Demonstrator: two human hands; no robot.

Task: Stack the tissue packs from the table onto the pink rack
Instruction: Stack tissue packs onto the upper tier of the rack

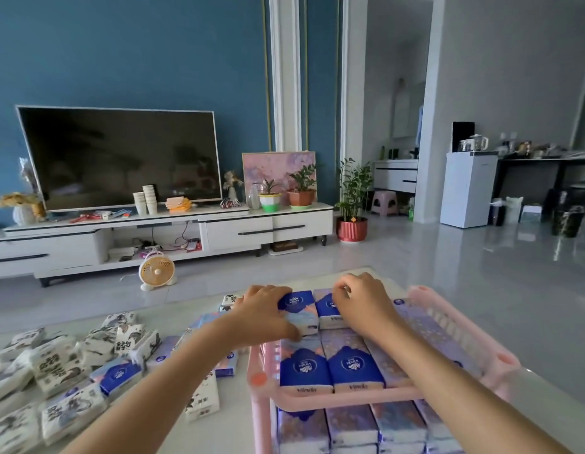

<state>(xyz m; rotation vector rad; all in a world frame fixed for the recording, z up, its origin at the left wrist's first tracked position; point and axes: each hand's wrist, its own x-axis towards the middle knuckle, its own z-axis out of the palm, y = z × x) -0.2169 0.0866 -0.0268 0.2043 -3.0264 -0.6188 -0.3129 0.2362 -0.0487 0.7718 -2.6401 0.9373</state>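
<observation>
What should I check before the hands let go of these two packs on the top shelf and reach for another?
1. Left hand on the blue pack in the second layer: ok.
2. Right hand on the neighbouring pack: ok.
3. Both packs lying flat on the layer beneath: cannot tell, the hands cover much of them.
4. Pink rack top shelf has room for more in the second layer: ok.
5. Lower shelf packs in tidy rows: ok.
6. Loose packs waiting on the table, left of the rack: ok.
</observation>
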